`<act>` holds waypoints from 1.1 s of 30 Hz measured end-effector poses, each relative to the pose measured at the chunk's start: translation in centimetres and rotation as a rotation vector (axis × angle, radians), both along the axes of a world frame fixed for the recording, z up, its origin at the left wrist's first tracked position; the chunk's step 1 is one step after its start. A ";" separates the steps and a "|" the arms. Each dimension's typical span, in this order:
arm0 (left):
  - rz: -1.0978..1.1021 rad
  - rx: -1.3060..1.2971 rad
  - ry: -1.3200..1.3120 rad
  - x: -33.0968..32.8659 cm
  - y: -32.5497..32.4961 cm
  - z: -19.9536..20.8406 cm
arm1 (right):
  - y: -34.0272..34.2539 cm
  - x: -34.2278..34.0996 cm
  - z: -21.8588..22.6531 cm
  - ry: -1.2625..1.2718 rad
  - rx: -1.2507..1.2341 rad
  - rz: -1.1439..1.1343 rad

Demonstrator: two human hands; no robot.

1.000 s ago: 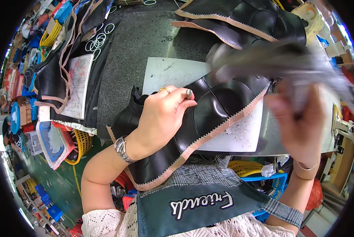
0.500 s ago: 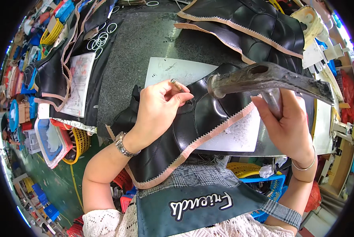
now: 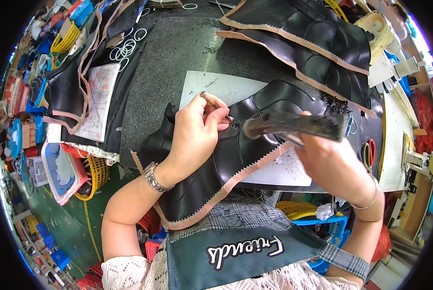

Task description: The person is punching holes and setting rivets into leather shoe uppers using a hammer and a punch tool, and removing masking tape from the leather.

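The black leather piece (image 3: 231, 157) lies beneath the left hand (image 3: 195, 130), best kept flat; just beyond its fingers, the right hand (image 3: 330, 159) grips a blurred hammer (image 3: 298, 124). The left pinches a thin metal rod (image 3: 210, 98), tilted, better steadied upright.

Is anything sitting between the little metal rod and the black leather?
Nothing visible. The left hand holds the metal rod, its lower tip toward the black leather; the hammer in the right hand shows right of the tip. Whether the tip touches, I can't tell.
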State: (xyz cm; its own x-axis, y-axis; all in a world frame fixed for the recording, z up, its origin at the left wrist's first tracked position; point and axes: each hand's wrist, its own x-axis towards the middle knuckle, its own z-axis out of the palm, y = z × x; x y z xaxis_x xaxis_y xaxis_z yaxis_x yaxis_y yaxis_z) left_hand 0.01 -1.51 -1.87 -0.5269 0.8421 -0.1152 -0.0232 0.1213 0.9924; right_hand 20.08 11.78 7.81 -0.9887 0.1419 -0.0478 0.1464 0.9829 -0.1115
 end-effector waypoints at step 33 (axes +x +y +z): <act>-0.002 0.055 0.792 -0.1 -3.2 0.5 | 0.3 -1.2 1.4 0.459 -0.209 -0.318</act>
State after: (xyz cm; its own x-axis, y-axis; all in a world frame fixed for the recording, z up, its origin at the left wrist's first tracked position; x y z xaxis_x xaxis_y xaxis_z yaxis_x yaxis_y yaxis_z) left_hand -0.12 -4.75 -1.37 -0.4334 0.8365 0.3352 0.6921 0.0707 0.7184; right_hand 18.85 12.08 9.23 -0.8253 0.4680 0.3159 0.3210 0.8492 -0.4193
